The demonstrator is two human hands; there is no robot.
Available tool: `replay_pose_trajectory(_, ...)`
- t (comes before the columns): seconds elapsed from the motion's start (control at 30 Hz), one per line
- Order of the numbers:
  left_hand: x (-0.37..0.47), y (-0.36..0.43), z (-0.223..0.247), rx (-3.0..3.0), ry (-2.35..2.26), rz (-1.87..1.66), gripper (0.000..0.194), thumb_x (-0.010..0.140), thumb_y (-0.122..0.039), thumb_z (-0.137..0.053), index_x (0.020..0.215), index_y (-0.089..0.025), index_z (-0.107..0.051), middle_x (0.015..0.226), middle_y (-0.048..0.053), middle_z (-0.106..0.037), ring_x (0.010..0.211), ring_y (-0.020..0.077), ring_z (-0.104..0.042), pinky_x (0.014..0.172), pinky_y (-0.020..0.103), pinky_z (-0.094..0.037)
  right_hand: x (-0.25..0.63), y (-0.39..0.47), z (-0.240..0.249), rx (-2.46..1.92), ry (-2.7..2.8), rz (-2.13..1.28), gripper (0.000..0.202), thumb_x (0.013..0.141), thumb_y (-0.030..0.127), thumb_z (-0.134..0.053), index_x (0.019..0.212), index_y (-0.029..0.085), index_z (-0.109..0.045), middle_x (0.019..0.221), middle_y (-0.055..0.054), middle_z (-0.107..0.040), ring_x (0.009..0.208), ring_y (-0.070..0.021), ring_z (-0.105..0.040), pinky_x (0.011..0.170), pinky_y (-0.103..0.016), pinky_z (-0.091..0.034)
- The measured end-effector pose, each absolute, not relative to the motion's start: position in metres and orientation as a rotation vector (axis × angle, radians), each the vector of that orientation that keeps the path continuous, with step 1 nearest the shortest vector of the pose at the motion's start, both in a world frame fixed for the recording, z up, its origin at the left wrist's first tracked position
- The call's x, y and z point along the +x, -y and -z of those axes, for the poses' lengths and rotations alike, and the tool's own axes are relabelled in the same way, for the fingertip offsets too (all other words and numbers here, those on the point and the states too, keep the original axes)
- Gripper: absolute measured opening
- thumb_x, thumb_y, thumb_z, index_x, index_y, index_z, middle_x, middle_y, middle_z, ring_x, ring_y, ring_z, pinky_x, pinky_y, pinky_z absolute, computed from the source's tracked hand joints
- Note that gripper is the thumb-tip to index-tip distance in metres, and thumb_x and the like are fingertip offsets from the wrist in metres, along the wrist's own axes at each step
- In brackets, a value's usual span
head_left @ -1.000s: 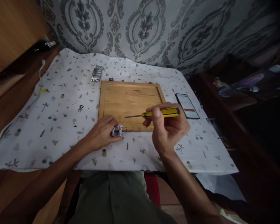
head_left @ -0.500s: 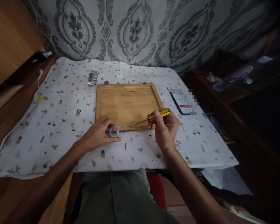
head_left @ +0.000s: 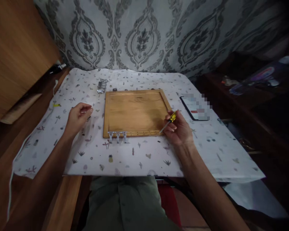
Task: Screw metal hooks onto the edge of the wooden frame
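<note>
A wooden framed panel (head_left: 137,110) lies flat on the cloth-covered table. Along the left part of its front rim sit three silver metal clip-like fittings (head_left: 118,137), hanging slightly over the edge, and small dark holes dot the rim beside them. My right hand (head_left: 179,131) grips a screwdriver (head_left: 172,118) with a yellow and black handle, its shaft pointing down-left at the panel's front right corner. Left of the panel, my left hand (head_left: 78,118) is above the cloth with thumb and forefinger pinched together. Whatever is between those fingertips is too small to make out.
More silver fittings (head_left: 101,86) are grouped at the panel's back left. To the right lies a phone (head_left: 195,112), partly blurred out. A white cable (head_left: 24,141) runs down the table's left side. Patterned cloth (head_left: 142,163) covers the tabletop; a patterned curtain (head_left: 144,38) hangs behind.
My left hand has left the metal fittings and moved left and back, off the panel. The right hand with the screwdriver has shifted slightly right, its tip towards the corner. The view has tilted slightly.
</note>
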State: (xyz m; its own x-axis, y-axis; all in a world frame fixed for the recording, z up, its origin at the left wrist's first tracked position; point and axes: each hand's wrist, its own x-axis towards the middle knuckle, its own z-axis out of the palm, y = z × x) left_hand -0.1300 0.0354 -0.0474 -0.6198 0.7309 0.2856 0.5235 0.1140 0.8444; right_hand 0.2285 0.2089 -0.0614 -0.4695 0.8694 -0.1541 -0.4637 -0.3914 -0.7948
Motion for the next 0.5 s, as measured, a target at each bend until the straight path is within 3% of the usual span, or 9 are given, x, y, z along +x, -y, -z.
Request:
replay_pose_trajectory(0.13, -0.146, -0.046, 0.065, 1.230, -2.291, -1.576, 0.031, 0.079, -0.042, -0.063, 0.097, -0.018, -0.066, 0.094, 0.005, -0.072, 0.093, 0.0226, -0.068, 0.083, 0.033, -0.056, 0.226, -0.202, 0.057, -0.753, 0.847, -1.981, 0.029, 0.075, 0.045, -0.087, 0.085, 0.021, -0.072, 0.060, 0.006, -0.067, 0.034, -0.0002, -0.027, 0.031, -0.012, -0.025)
replay_pose_trajectory(0.23, -0.151, -0.047, 0.076, 1.272, -2.375, -1.584, 0.020, 0.079, -0.037, -0.059, 0.089, -0.020, -0.064, 0.085, 0.004, -0.070, 0.084, 0.0221, -0.066, 0.077, 0.033, -0.055, 0.224, -0.198, 0.058, -0.772, 0.852, -1.972, 0.048, 0.058, 0.051, -0.096, 0.088, 0.021, -0.074, 0.058, 0.006, -0.065, 0.034, -0.0002, -0.025, 0.030, -0.013, -0.022)
replay_pose_trajectory(0.3, -0.154, -0.047, 0.082, 1.313, -2.409, -1.573, 0.016, 0.077, -0.035, -0.060, 0.083, -0.021, -0.063, 0.076, 0.002, -0.067, 0.075, 0.0216, -0.064, 0.076, 0.035, -0.055, 0.219, -0.194, 0.055, -0.801, 0.881, -1.946, 0.052, 0.054, 0.056, -0.097, 0.085, 0.022, -0.073, 0.054, 0.006, -0.060, 0.035, -0.0019, -0.027, 0.031, -0.014, -0.023)
replay_pose_trajectory(0.4, -0.158, -0.048, 0.088, 1.351, -2.427, -1.570, 0.020, 0.079, -0.040, -0.058, 0.083, -0.021, -0.064, 0.076, 0.003, -0.069, 0.073, 0.0227, -0.065, 0.075, 0.037, -0.055, 0.213, -0.184, 0.039, -0.736, 1.018, -1.870, 0.047, 0.064, 0.062, -0.090, 0.080, 0.022, -0.073, 0.048, 0.004, -0.051, 0.045, -0.0085, -0.041, 0.039, -0.017, -0.036)
replay_pose_trajectory(0.5, -0.159, -0.046, 0.089, 1.359, -2.427, -1.558, 0.024, 0.081, -0.044, -0.058, 0.087, -0.021, -0.065, 0.080, 0.003, -0.070, 0.076, 0.0235, -0.066, 0.076, 0.038, -0.055, 0.222, -0.172, 0.013, -0.587, 1.149, -1.848, 0.040, 0.075, 0.063, -0.083, 0.078, 0.024, -0.071, 0.053, 0.001, -0.055, 0.057, -0.0142, -0.051, 0.057, -0.026, -0.052)
